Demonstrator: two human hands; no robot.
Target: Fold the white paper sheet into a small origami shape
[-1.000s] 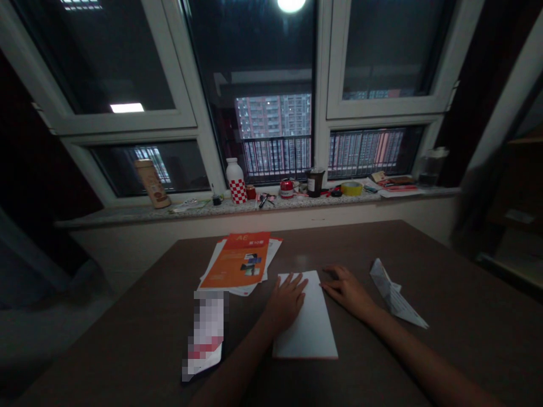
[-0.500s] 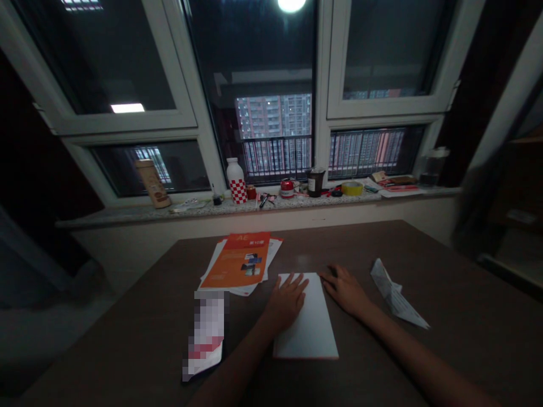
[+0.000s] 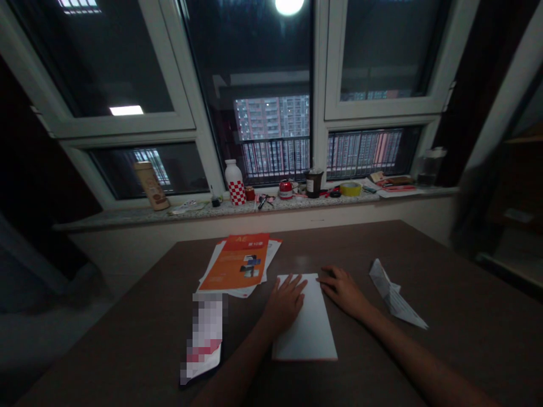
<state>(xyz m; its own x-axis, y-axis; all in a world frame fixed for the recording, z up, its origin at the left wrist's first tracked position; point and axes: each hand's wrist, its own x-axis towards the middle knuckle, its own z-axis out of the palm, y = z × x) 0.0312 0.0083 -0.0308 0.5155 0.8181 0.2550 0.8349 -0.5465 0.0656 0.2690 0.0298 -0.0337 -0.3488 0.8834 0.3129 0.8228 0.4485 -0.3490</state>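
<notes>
A folded white sheet of paper (image 3: 311, 328) lies lengthwise on the dark brown table (image 3: 445, 339) in front of me. My left hand (image 3: 285, 302) rests flat on its far left part, fingers stretched out and spread. My right hand (image 3: 344, 291) lies just off the sheet's far right corner, palm down on the table, fingers extended toward the paper's edge. Neither hand holds anything.
An orange booklet on white papers (image 3: 240, 263) lies left of the sheet, a blurred card or phone (image 3: 203, 336) nearer me. A folded paper shape (image 3: 394, 297) sits to the right. The windowsill (image 3: 127, 215) holds a checked bottle (image 3: 235, 182), cans, a cup and yellow tape (image 3: 351, 189).
Both hands stay almost still on the paper. The view has shifted very slightly; nothing has been picked up or moved.
</notes>
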